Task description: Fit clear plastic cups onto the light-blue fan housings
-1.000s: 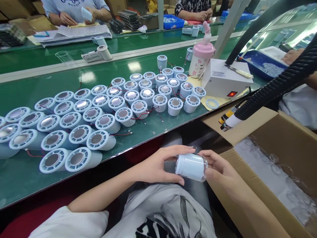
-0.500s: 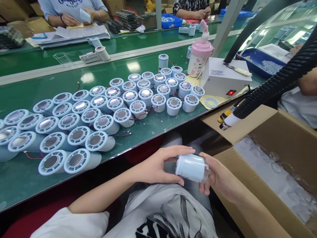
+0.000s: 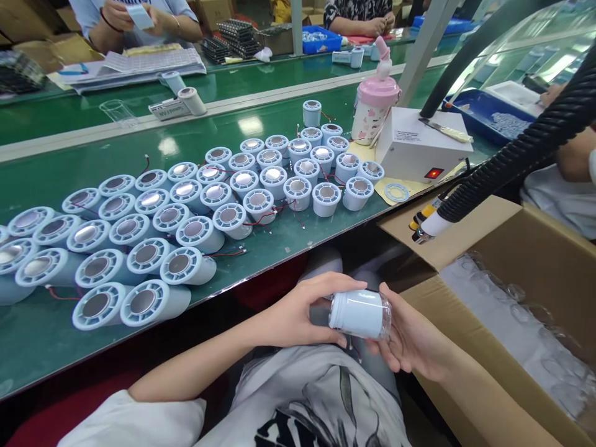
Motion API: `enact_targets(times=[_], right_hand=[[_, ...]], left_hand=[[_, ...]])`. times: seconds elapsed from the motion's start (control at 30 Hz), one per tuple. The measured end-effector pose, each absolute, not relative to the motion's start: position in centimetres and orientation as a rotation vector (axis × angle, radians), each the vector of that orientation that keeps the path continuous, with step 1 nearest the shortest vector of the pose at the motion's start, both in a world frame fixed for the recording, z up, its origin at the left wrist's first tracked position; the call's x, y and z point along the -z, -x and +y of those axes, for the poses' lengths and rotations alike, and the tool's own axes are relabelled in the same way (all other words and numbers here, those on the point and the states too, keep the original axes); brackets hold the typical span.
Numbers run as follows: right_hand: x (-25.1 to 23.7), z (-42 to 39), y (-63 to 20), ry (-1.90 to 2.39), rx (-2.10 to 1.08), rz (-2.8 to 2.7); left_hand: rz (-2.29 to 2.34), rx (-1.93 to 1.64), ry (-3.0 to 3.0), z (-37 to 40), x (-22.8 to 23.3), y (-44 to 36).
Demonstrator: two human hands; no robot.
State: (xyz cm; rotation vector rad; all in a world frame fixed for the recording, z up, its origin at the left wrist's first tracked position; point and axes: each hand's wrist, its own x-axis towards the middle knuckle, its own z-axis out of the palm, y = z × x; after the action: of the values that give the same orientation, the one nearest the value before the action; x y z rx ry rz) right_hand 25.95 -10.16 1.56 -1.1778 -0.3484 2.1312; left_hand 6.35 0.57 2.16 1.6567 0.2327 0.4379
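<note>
While the pale blue cylinder (image 3: 357, 313) is held over the lap, below the near edge of the green worktop (image 3: 56, 347), both hands bear on it. The left hand (image 3: 298, 313) has its fingers (image 3: 342, 283) curled over the top and its thumb beneath, closed on the ribbed white end. The right hand (image 3: 410, 338) cups the other end, where a clear cap (image 3: 384, 316) sits; its fingers are loosely spread under and around that end rather than clamped.

Risks, in my judgement:
- The cylinder hangs over the lap with no surface beneath it. A slackened hold on the right side could let it fall toward the floor or into the cardboard box (image 3: 512, 248) just beside it.
- The cap appears only part seated, though glare on the clear plastic makes this uncertain. A skewed push could jam or crack it.
- An elbow swing could knock the nearest finished units (image 3: 153, 301), which lie at the worktop edge.

Orientation: the long axis lies nearly level, running left to right across the view. The capped end points to the person's right, the ribbed end to the left.
</note>
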Motion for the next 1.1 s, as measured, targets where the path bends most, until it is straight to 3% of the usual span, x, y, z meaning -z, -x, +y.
enact_targets(times=[0.13, 0.33, 0.4, 0.47, 0.6, 0.67, 1.0, 1.03, 1.1], right_hand=[[-0.9, -10.5, -25.9, 1.236, -1.974, -0.605], [-0.5, -11.4, -27.0, 1.219, -0.816, -1.574], [-0.6, -11.5, -27.1, 1.173, -0.61, -1.79], [-0.8, -11.5, -27.1, 1.187, -0.733, -1.712], [-0.8, -11.8, -26.9, 1.13, -1.308, -1.226], [-0.9, -11.9, -26.9, 1.142, -1.369, -1.154], [1.2, -11.9, -29.0, 1.391, -1.267, -1.352], [2.0, -12.2, -30.8, 1.532, -1.142, -1.387], [2.8, -12.7, -35.2, 1.873, -0.602, -1.176]], left_hand=[[0.347, -0.382, -1.598, 0.1, -2.7, -6.2], [0.408, -0.26, -1.336, 0.3, -3.3, -6.0], [0.4, -0.221, -1.313, 0.4, -3.3, -6.0], [0.382, -0.217, -1.355, 0.6, -3.3, -6.0], [0.297, -0.305, -1.492, 0.9, -3.5, -5.7], [0.267, -0.3, -1.481, 0.9, -3.5, -5.6], [0.53, -0.1, -1.342, -0.9, -2.6, -5.6], [0.604, -0.039, -1.391, -0.7, -3.5, -4.7], [0.726, -0.03, -1.474, 0.5, -6.0, -2.4]])
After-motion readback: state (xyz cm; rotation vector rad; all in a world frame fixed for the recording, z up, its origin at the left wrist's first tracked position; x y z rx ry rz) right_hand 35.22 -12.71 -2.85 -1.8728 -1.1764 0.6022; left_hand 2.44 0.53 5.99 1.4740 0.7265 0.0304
